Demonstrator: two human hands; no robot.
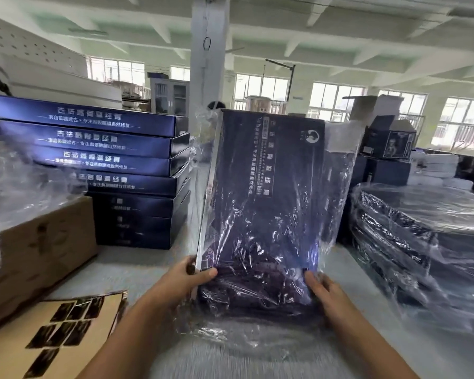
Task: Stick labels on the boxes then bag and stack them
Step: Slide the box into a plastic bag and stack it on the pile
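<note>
Box (266,187) held upright over table (126,269), fully enclosed in clear bag (338,165). Lower corners are clamped: left hand (192,277) with thumb on the front and fingers behind, right hand (326,291) gripped through the film. Bagged stack (408,242) sits at right, unbagged stack (129,160) at left.

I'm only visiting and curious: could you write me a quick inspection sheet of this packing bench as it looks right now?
Surface: pale grey table, with piles on both sides.
Job's things: dark box held upright inside a clear bag; unbagged stack on the left; bagged stack on the right; label sheet front left.
Clutter: cardboard carton with loose plastic film on it.
Grips: left hand and right hand grip the box's lower corners.
Cables: thin cord hanging down the pillar.
Surroundings: windows; more dark cartons behind.
</note>
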